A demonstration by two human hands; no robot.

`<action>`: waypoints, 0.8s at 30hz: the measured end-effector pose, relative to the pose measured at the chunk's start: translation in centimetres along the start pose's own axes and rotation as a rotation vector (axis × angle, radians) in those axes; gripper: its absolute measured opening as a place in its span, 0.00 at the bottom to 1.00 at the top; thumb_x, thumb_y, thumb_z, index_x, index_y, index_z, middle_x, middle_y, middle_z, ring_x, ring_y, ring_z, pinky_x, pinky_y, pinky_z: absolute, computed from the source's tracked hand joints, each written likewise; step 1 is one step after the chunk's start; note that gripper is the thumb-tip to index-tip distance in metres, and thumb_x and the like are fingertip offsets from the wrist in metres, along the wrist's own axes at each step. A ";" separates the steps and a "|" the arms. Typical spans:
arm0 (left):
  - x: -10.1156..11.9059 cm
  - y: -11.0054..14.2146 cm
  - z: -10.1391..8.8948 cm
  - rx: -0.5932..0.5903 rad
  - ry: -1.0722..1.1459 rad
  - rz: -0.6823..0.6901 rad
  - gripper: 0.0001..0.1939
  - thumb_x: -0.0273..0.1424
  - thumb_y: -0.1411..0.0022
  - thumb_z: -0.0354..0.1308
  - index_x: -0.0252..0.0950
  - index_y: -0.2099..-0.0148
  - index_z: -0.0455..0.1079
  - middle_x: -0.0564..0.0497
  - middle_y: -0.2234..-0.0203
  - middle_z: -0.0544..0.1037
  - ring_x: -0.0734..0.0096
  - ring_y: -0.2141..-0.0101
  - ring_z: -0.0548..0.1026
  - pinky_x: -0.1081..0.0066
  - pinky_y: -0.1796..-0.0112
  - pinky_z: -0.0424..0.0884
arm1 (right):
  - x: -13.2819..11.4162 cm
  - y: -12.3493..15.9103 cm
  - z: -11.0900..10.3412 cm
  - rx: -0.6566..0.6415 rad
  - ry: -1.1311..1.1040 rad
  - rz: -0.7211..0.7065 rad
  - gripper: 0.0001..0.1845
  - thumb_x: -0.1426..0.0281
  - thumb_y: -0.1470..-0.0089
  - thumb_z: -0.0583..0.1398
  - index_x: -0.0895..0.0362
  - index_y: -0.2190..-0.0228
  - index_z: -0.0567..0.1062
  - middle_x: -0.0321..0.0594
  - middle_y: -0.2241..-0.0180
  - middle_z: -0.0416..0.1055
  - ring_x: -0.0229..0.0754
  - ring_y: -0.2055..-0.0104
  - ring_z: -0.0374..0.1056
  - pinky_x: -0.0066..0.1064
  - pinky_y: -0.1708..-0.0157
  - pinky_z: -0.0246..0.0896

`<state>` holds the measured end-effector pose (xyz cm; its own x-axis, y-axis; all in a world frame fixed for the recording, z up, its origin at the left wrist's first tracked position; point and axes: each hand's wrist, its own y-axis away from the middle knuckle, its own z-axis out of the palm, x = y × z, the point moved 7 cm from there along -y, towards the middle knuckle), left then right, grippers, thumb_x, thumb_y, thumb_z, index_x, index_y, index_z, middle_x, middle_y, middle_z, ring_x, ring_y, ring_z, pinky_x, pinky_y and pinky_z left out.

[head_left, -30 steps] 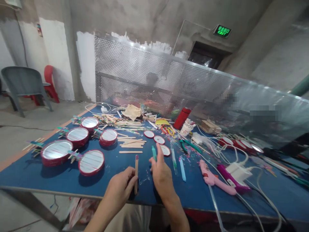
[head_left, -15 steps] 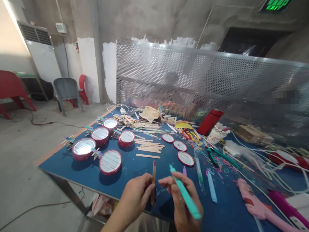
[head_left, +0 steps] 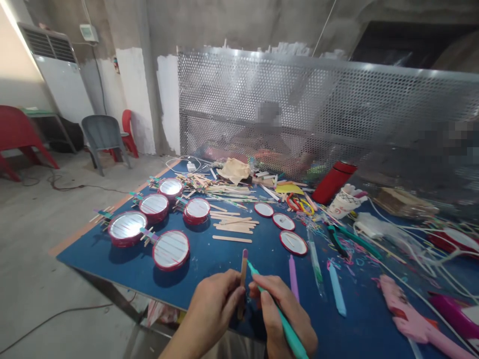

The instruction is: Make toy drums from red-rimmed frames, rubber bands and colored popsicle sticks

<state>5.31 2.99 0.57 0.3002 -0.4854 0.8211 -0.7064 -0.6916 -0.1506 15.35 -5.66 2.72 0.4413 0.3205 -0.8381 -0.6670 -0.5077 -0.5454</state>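
Observation:
Pinched upright in my left hand [head_left: 215,304] is a wooden craft stick [head_left: 243,271] whose top end is coloured purple. My right hand [head_left: 282,314] grips a teal marker [head_left: 282,319] like a pen. The marker's tip is close beside the stick, just below the purple end; I cannot tell whether they touch. A purple marker [head_left: 294,276] lies to the right, near my right hand. Beyond my left hand, plain craft sticks [head_left: 234,227] lie in a loose group.
Several round red-rimmed pieces with stick handles, such as one round piece [head_left: 171,250], stand at left. Three flat discs [head_left: 294,243] lie right of centre. Further right are a blue marker [head_left: 337,289], pliers [head_left: 359,242], a pink glue gun [head_left: 406,309], a paper cup [head_left: 343,203] and a red bottle [head_left: 334,182].
The teal marker has swung leftward and more upright, bringing its tip up to the stick. My right fingers have closed round it. My left hand still holds the stick.

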 end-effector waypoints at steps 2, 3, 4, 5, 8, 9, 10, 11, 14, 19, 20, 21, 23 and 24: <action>0.1 0.0 0.1 -0.015 0.008 -0.004 0.10 0.30 0.33 0.47 0.38 0.67 0.66 0.52 0.75 0.76 0.68 0.73 0.74 0.74 0.69 0.65 | 0.8 0.0 -0.1 0.004 0.067 0.114 0.09 0.65 0.45 0.60 0.54 0.67 0.80 0.36 0.72 0.77 0.41 0.73 0.72 0.32 0.68 0.66; 0.1 0.1 0.1 -0.021 0.012 -0.004 0.10 0.30 0.33 0.46 0.38 0.66 0.66 0.51 0.75 0.77 0.68 0.72 0.74 0.74 0.69 0.66 | 1.1 -0.1 -0.2 0.004 0.107 0.162 0.10 0.62 0.47 0.61 0.54 0.68 0.80 0.36 0.73 0.77 0.42 0.73 0.73 0.33 0.67 0.67; 0.1 0.1 0.1 -0.021 0.011 -0.004 0.10 0.30 0.33 0.46 0.38 0.66 0.66 0.51 0.75 0.77 0.68 0.72 0.74 0.74 0.68 0.66 | 1.3 -0.1 -0.3 0.006 0.142 0.197 0.12 0.60 0.48 0.61 0.54 0.69 0.80 0.36 0.74 0.78 0.42 0.74 0.73 0.33 0.67 0.67; 0.1 0.1 0.1 -0.019 0.005 -0.003 0.10 0.30 0.33 0.46 0.38 0.66 0.66 0.51 0.75 0.77 0.68 0.72 0.74 0.74 0.69 0.66 | 1.4 -0.2 -0.4 0.008 0.159 0.216 0.13 0.59 0.49 0.61 0.54 0.69 0.79 0.36 0.75 0.78 0.43 0.74 0.73 0.33 0.66 0.67; 0.1 0.1 0.0 -0.015 -0.002 -0.005 0.09 0.30 0.34 0.47 0.38 0.66 0.66 0.52 0.75 0.77 0.68 0.72 0.74 0.74 0.69 0.65 | 1.3 -0.4 -0.3 0.015 0.149 0.227 0.12 0.59 0.50 0.61 0.54 0.70 0.79 0.36 0.75 0.78 0.43 0.74 0.73 0.32 0.68 0.68; 0.1 0.1 0.0 -0.015 0.000 -0.007 0.09 0.29 0.34 0.47 0.38 0.67 0.66 0.52 0.75 0.76 0.68 0.72 0.74 0.75 0.69 0.65 | 1.2 -0.4 -0.3 0.018 0.142 0.223 0.12 0.59 0.50 0.61 0.54 0.70 0.79 0.36 0.75 0.78 0.43 0.74 0.73 0.32 0.68 0.68; 0.2 0.0 0.0 -0.015 0.003 -0.008 0.09 0.29 0.34 0.47 0.38 0.67 0.66 0.52 0.75 0.76 0.69 0.72 0.74 0.75 0.69 0.65 | 1.1 -0.4 -0.2 0.019 0.134 0.218 0.12 0.60 0.50 0.61 0.54 0.70 0.79 0.36 0.75 0.78 0.43 0.74 0.73 0.32 0.68 0.68; 0.2 0.0 0.0 -0.016 0.007 -0.008 0.09 0.29 0.34 0.47 0.38 0.67 0.66 0.52 0.75 0.76 0.69 0.72 0.74 0.75 0.69 0.65 | 0.9 -0.5 -0.2 0.019 0.130 0.213 0.12 0.60 0.50 0.61 0.54 0.70 0.79 0.36 0.75 0.77 0.43 0.74 0.73 0.32 0.67 0.68; 0.3 0.0 -0.1 -0.012 0.001 -0.006 0.09 0.29 0.34 0.47 0.39 0.67 0.66 0.52 0.75 0.76 0.69 0.72 0.74 0.75 0.69 0.65 | 0.6 -0.5 -0.1 0.008 0.127 0.212 0.11 0.61 0.49 0.61 0.54 0.69 0.79 0.37 0.74 0.78 0.42 0.74 0.72 0.32 0.66 0.68; 0.3 0.1 -0.1 -0.006 -0.002 -0.014 0.09 0.29 0.35 0.48 0.38 0.68 0.65 0.52 0.75 0.77 0.69 0.73 0.74 0.75 0.69 0.64 | 0.5 -0.5 -0.1 -0.006 0.119 0.251 0.11 0.62 0.49 0.61 0.54 0.69 0.79 0.36 0.73 0.79 0.41 0.73 0.72 0.31 0.66 0.68; 0.3 0.1 -0.1 -0.010 0.004 -0.014 0.09 0.29 0.34 0.48 0.38 0.68 0.66 0.52 0.75 0.76 0.69 0.73 0.74 0.75 0.69 0.64 | 0.6 -0.5 -0.1 -0.002 0.118 0.259 0.10 0.61 0.50 0.61 0.54 0.69 0.79 0.35 0.74 0.78 0.41 0.73 0.72 0.31 0.66 0.68; 0.3 0.0 0.0 -0.013 0.010 -0.016 0.09 0.29 0.34 0.48 0.38 0.67 0.66 0.52 0.75 0.76 0.69 0.73 0.74 0.75 0.69 0.64 | 0.6 -0.5 -0.1 0.004 0.112 0.265 0.10 0.61 0.50 0.61 0.54 0.69 0.79 0.35 0.74 0.78 0.41 0.73 0.73 0.31 0.66 0.68; 0.2 0.0 0.0 -0.018 0.015 -0.019 0.10 0.29 0.34 0.48 0.38 0.67 0.66 0.52 0.76 0.76 0.69 0.73 0.74 0.75 0.69 0.65 | 0.6 -0.5 -0.1 0.014 0.095 0.270 0.10 0.61 0.50 0.61 0.54 0.70 0.79 0.35 0.74 0.78 0.42 0.73 0.73 0.31 0.67 0.68; 0.2 0.0 0.0 -0.017 0.016 -0.018 0.10 0.29 0.34 0.48 0.38 0.67 0.66 0.52 0.76 0.76 0.69 0.73 0.74 0.75 0.69 0.65 | 0.6 -0.4 -0.1 0.018 0.088 0.274 0.10 0.61 0.50 0.61 0.54 0.70 0.79 0.36 0.74 0.78 0.42 0.72 0.74 0.31 0.67 0.68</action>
<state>5.36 2.88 0.72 0.3024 -0.4644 0.8324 -0.7118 -0.6908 -0.1268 15.96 -5.29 2.43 0.2933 0.1019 -0.9506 -0.7789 -0.5511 -0.2994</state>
